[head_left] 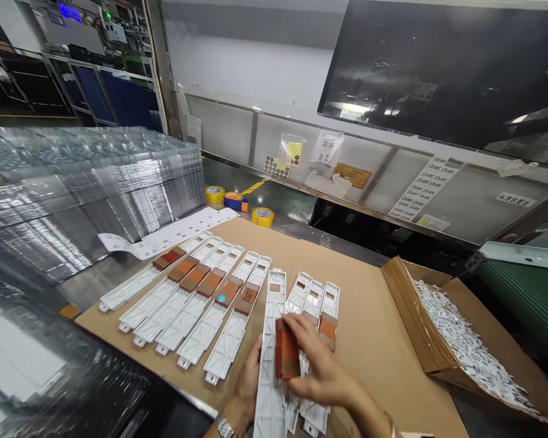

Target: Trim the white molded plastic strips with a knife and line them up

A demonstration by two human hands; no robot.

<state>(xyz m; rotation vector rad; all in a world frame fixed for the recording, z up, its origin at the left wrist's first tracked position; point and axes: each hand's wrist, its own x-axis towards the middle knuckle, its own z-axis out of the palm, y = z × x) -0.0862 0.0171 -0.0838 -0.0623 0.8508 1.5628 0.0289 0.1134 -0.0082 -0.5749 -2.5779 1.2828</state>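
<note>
Here we have a long white strip [267, 374] between our hands, its far end pointing to twelve o'clock. Our left hand [245, 384] curls about its left edge, most fingers hidden behind, so we cannot tell how tightly they close. Our right hand [318, 363] is partly closed on a brown block [287, 359], thumb at the near end and fingers at the far end; the block lies against the strip, but we cannot tell whether it is fixed there. From that strip, six similar strips [209, 283] with brown blocks fan out at ten o'clock on the cardboard sheet [365, 347]. Three more strips [329, 328] lie at one o'clock, partly behind our right hand. At three o'clock stands an open cardboard box [404, 310] of small white pieces [461, 337].
</note>
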